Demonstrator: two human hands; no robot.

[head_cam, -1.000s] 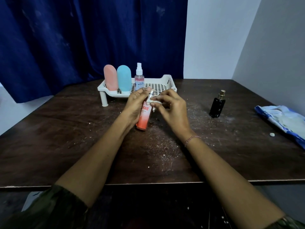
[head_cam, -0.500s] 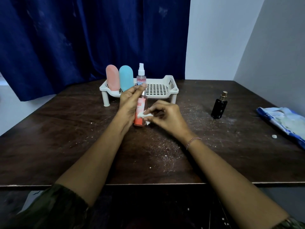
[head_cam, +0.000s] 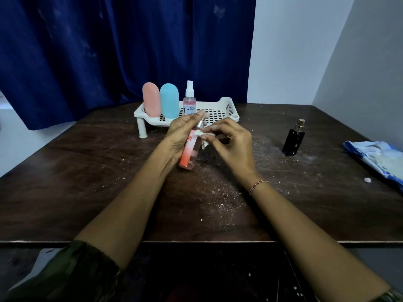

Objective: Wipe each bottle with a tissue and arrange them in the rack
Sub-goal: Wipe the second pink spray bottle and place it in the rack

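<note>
The left hand (head_cam: 180,137) is gripping the orange bottle (head_cam: 188,154), fingers (head_cam: 190,118) curled round it, its long axis tilting toward the rack (head_cam: 227,105) just beyond. The right hand (head_cam: 234,147) is pinching the tissue (head_cam: 200,134) against the bottle's neck.

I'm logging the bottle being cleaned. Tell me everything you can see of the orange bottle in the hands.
The orange bottle is a slim cylinder, seemingly see-through, orange-red at the base and paler upward, with partly hidden orange lettering and a silvery spray top. It is tilted, top leaning rightward, base low over the table; contact cannot be told. The left hand grips its left side, a fingertip by the top. The right hand pinches a white tissue against its upper part.
</note>
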